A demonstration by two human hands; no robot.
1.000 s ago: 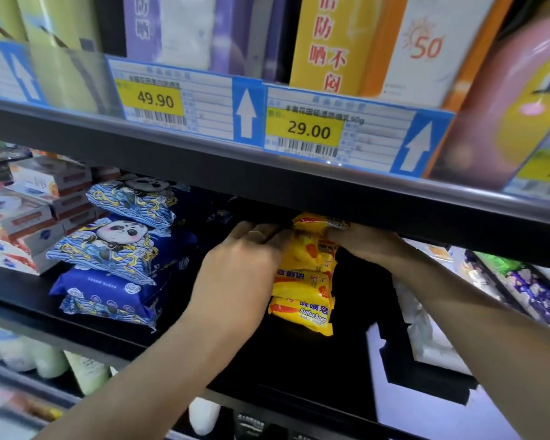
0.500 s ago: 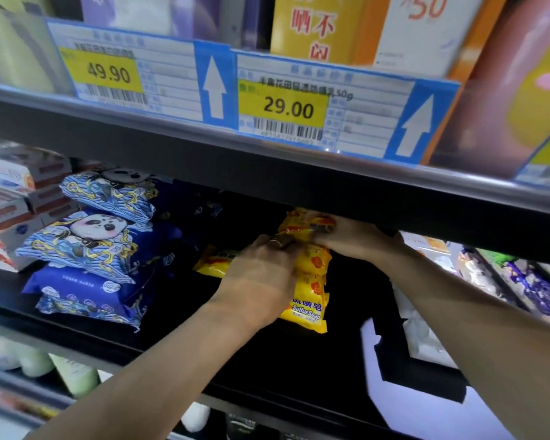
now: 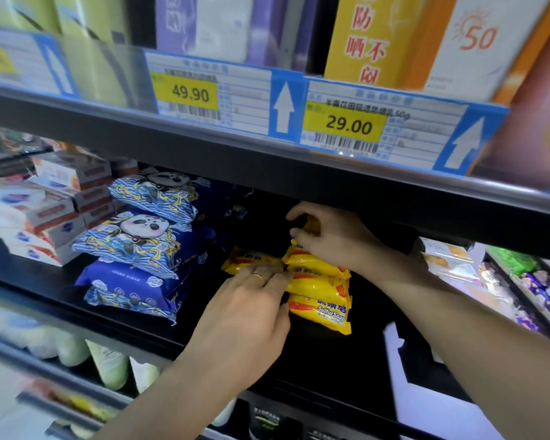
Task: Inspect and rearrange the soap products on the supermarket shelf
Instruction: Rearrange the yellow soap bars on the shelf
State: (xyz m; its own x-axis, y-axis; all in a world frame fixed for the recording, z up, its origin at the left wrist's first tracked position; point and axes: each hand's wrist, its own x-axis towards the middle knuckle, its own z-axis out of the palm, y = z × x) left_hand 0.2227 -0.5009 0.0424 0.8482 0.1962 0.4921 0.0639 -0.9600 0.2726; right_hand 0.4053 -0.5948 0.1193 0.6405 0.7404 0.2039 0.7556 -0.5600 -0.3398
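Head view, only one going. Three yellow sulfur soap packs (image 3: 319, 293) stacked mid-shelf, near the front edge of the black shelf (image 3: 327, 360), long axes running left to right. One loose yellow pack (image 3: 245, 260) lying just left of the stack's top, same axis, a bit further back. Left hand (image 3: 245, 315) resting fingers-straight across that loose pack and the stack's left end, not curled round anything. Right hand (image 3: 327, 236) up at the stack's top, fingers curled on something orange-ish, can't tell what exactly. Left hand nearer the loose pack, so probably sliding it rightward onto the stack. Blue panda packs (image 3: 137, 246) stacked further left.
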